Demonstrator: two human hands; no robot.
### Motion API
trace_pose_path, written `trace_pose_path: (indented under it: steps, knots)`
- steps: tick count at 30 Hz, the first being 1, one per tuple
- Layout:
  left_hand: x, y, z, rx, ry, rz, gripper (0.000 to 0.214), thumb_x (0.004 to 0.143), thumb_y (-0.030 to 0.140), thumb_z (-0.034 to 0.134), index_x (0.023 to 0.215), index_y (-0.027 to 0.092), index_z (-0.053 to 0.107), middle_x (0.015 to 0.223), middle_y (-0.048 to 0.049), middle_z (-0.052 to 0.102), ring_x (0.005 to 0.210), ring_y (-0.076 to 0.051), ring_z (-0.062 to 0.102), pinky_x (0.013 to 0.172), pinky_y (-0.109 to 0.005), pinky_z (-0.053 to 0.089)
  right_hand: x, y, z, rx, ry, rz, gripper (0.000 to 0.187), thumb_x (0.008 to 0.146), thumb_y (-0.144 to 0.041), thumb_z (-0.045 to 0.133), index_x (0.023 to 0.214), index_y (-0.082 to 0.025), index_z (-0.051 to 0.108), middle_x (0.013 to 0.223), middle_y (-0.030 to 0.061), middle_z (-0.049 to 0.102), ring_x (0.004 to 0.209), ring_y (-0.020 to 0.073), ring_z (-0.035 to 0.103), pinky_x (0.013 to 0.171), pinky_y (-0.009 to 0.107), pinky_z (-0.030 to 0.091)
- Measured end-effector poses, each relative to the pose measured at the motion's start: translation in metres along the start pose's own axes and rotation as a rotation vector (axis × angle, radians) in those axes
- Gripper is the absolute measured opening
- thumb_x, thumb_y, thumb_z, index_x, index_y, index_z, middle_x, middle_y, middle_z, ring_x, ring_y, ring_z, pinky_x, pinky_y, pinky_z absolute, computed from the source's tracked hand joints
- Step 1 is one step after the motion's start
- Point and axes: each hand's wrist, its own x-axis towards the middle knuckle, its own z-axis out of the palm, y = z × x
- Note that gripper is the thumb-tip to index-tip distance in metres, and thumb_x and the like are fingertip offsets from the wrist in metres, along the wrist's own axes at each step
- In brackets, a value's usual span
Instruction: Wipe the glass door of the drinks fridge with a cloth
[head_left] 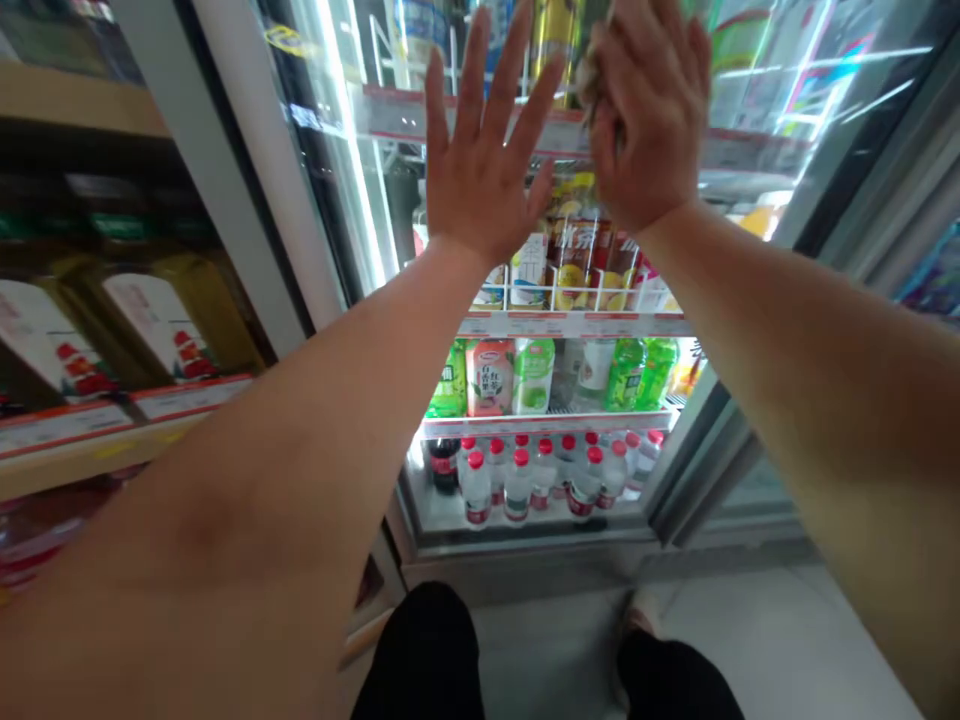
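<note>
My left hand [480,185] is spread wide, palm toward the glass front [397,190] of a lit drinks fridge, and seems to rest flat on it. To its right, my right hand [651,120] has its fingers curled over a crumpled, greyish-brown cloth [589,80] held up at the same glass. Only the cloth's left edge shows; the hand covers the rest. Behind the glass, a row of tea drinks [574,265] with lemon pictures stands just below my hands.
Lower fridge shelves hold green and pink drink bottles [491,378] and several red-capped water bottles [517,488]. At left, a shelf carries large oil-like bottles [172,310] close to my left arm. Grey floor [547,650] lies below, with my legs in black trousers [427,655].
</note>
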Motion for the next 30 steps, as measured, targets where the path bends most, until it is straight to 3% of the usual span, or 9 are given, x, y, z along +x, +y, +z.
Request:
trace_pose_path:
  steps: [2, 4, 7, 11, 16, 19, 22, 27, 30]
  knots:
    - [0.0, 0.001, -0.002, 0.033, -0.015, 0.024, 0.065, 0.097, 0.028, 0.055, 0.16, 0.023, 0.038, 0.168, -0.0029, 0.025, 0.157, -0.038, 0.012, 0.128, -0.065, -0.004, -0.011, -0.007, -0.003, -0.005, -0.035, -0.201, 0.047, 0.108, -0.034, 0.031, 0.153, -0.028, 0.044, 0.163, -0.0031, 0.036, 0.156, 0.0191, 0.026, 0.128, 0.042, 0.027]
    - [0.001, 0.004, -0.006, 0.112, -0.063, 0.039, 0.063, 0.099, 0.025, 0.052, 0.16, 0.018, 0.039, 0.167, -0.0098, 0.028, 0.155, -0.043, 0.018, 0.126, -0.069, 0.004, -0.016, -0.009, -0.004, 0.016, -0.039, -0.225, 0.047, 0.107, -0.033, 0.033, 0.153, -0.026, 0.045, 0.162, -0.0013, 0.038, 0.155, 0.0222, 0.029, 0.126, 0.047, 0.03]
    - [0.004, 0.005, -0.008, 0.168, -0.108, 0.027, 0.065, 0.099, 0.023, 0.053, 0.162, 0.015, 0.035, 0.166, -0.0138, 0.027, 0.153, -0.046, 0.02, 0.123, -0.074, 0.008, -0.012, -0.004, 0.001, 0.043, 0.041, -0.012, 0.048, 0.107, -0.033, 0.032, 0.148, -0.019, 0.052, 0.155, 0.0052, 0.047, 0.151, 0.03, 0.034, 0.121, 0.057, 0.03]
    - [0.006, -0.001, 0.0, 0.172, -0.088, -0.02, 0.072, 0.096, 0.021, 0.058, 0.163, 0.025, 0.031, 0.168, -0.0041, 0.025, 0.155, -0.04, 0.016, 0.125, -0.072, 0.002, -0.012, 0.003, 0.011, 0.013, 0.201, 0.264, 0.048, 0.106, -0.03, 0.033, 0.144, -0.013, 0.057, 0.15, 0.0105, 0.053, 0.149, 0.0317, 0.038, 0.117, 0.054, 0.037]
    - [0.006, -0.005, 0.007, 0.098, -0.067, -0.021, 0.068, 0.096, 0.021, 0.055, 0.162, 0.025, 0.034, 0.167, -0.0011, 0.027, 0.156, -0.037, 0.016, 0.127, -0.069, -0.001, -0.024, 0.002, 0.01, 0.037, 0.164, -0.123, 0.042, 0.104, -0.029, 0.043, 0.143, -0.021, 0.056, 0.153, 0.0048, 0.051, 0.146, 0.0311, 0.043, 0.114, 0.049, 0.043]
    - [0.008, -0.005, 0.008, 0.084, -0.07, -0.075, 0.07, 0.095, 0.02, 0.055, 0.161, 0.031, 0.035, 0.167, 0.0049, 0.027, 0.156, -0.033, 0.015, 0.127, -0.066, -0.006, -0.024, 0.003, 0.013, 0.08, 0.256, 0.022, 0.04, 0.106, -0.032, 0.038, 0.137, -0.022, 0.061, 0.146, 0.0034, 0.058, 0.144, 0.0295, 0.047, 0.112, 0.05, 0.042]
    - [0.009, -0.002, 0.004, 0.176, -0.149, -0.08, 0.074, 0.095, 0.02, 0.056, 0.163, 0.026, 0.029, 0.169, -0.0015, 0.021, 0.156, -0.037, 0.012, 0.125, -0.069, -0.004, -0.025, 0.005, 0.015, 0.081, 0.318, 0.135, 0.044, 0.106, -0.035, 0.035, 0.136, -0.017, 0.063, 0.143, 0.0073, 0.06, 0.144, 0.0322, 0.046, 0.11, 0.053, 0.042]
    - [0.007, 0.003, -0.004, 0.24, -0.169, -0.054, 0.071, 0.098, 0.021, 0.054, 0.164, 0.022, 0.027, 0.169, -0.0069, 0.022, 0.156, -0.039, 0.015, 0.125, -0.07, 0.001, -0.034, 0.0, 0.007, 0.04, 0.124, -0.182, 0.041, 0.107, -0.035, 0.036, 0.142, -0.025, 0.054, 0.156, 0.0023, 0.047, 0.148, 0.0282, 0.04, 0.116, 0.049, 0.04]
    - [0.007, 0.001, -0.002, 0.203, -0.154, -0.055, 0.069, 0.098, 0.023, 0.051, 0.163, 0.024, 0.029, 0.169, 0.0002, 0.023, 0.156, -0.037, 0.015, 0.126, -0.07, 0.0, -0.037, -0.004, 0.005, 0.022, 0.136, -0.079, 0.041, 0.107, -0.032, 0.035, 0.142, -0.024, 0.055, 0.155, 0.0016, 0.048, 0.147, 0.0283, 0.042, 0.117, 0.051, 0.039]
